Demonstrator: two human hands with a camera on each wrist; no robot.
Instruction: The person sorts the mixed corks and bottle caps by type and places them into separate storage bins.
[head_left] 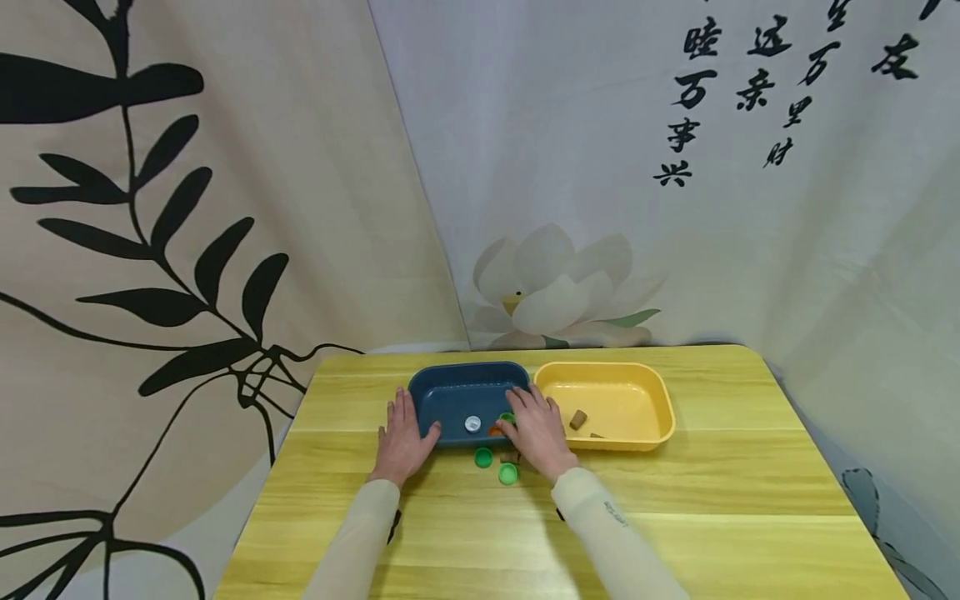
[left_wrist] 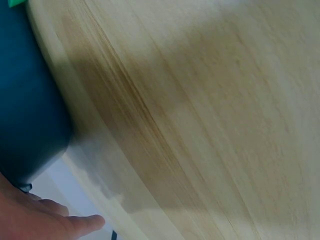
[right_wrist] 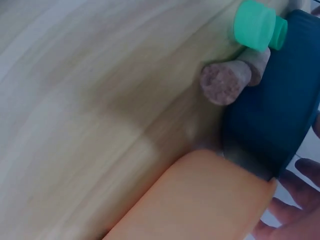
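A dark blue tray [head_left: 450, 387] lies between the two hands on the table. My left hand [head_left: 405, 442] rests against its left end, fingers extended along the side and thumb over the near rim. On its right end is my right hand [head_left: 538, 425], with loosely spread fingers, over the place where the blue tray meets a yellow tray [head_left: 615, 392]. Inside the blue tray are a white bottle cap [head_left: 472, 424], a green cap [head_left: 507, 417] and an orange cap [head_left: 495, 431], partly hidden by the right hand.
Two green caps [head_left: 483, 457] and two corks [right_wrist: 225, 82] are on the wooden table [head_left: 720, 525] by the blue tray's near side. The yellow tray contains a cork [head_left: 578, 419] and another brown piece [head_left: 596, 435]. Printed curtains [head_left: 337, 167] hang behind the table.
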